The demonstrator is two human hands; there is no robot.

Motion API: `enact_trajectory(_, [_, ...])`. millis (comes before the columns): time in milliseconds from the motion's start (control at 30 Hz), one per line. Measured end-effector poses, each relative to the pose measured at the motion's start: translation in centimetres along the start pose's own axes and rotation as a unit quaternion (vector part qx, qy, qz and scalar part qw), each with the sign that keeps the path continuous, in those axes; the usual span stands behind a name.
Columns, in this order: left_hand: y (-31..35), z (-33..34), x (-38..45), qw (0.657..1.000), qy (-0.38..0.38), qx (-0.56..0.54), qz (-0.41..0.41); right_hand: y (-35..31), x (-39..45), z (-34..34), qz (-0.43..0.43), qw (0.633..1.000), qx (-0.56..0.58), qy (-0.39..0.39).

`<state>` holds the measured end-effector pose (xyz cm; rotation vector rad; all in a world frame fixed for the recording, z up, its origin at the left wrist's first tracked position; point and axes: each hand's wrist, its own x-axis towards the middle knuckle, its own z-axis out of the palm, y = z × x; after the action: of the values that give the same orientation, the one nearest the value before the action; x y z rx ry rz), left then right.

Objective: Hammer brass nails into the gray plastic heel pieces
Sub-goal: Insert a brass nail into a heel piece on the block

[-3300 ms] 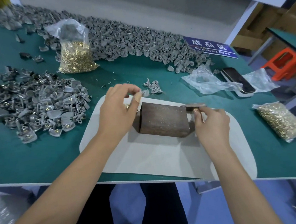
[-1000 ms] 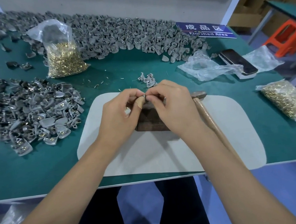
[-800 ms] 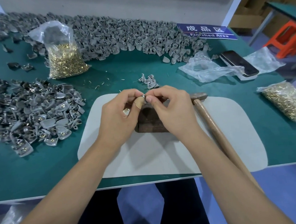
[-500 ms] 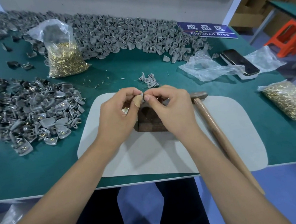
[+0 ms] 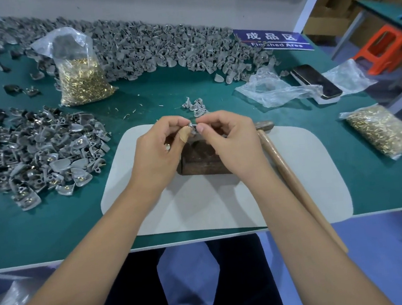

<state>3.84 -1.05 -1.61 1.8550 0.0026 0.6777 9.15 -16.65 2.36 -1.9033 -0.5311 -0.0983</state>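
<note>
Both hands meet over the brown block (image 5: 199, 161) on the white mat (image 5: 225, 209). My left hand (image 5: 156, 154) pinches a small gray heel piece (image 5: 192, 128) between thumb and fingers; the thumb wears a bandage. My right hand (image 5: 229, 144) pinches a small nail at the heel piece, fingertip to fingertip with the left. The nail itself is too small to make out clearly. A wooden-handled hammer (image 5: 292, 180) lies on the mat just right of my right hand, its head beside the block.
A pile of nailed heel pieces (image 5: 38, 152) lies at the left, a long heap of gray heel pieces (image 5: 159, 50) along the back. Bags of brass nails stand at the back left (image 5: 81, 83) and right (image 5: 383, 130). A phone (image 5: 316, 80) rests on plastic wrap.
My right hand came off the hammer by the block and joined my left hand at the heel piece. Over the last second both hands stay nearly still, with only small finger movements.
</note>
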Motion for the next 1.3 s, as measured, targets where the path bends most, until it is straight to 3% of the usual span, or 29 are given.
enact_trajectory(367, [0.3,0.1,-0.1,0.999,0.015,0.019,-0.025,-0.2,0.0,-1.0,0.056,0.998,0.036,0.007])
enact_trajectory(867, [1.0,0.0,-0.4,1.000,-0.004,0.019,0.004,0.0,-0.2,0.0,0.015,1.000,-0.013,0.002])
enact_trajectory(1133, [0.9,0.0,-0.3,0.999,-0.001,0.043,0.018,-1.1,0.4,-0.7,-0.098,0.981,-0.162,-0.047])
enact_trajectory(1300, [0.7,0.0,-0.2,0.997,0.004,0.063,0.033,-1.4,0.6,-0.8,-0.121,0.965,-0.224,-0.066])
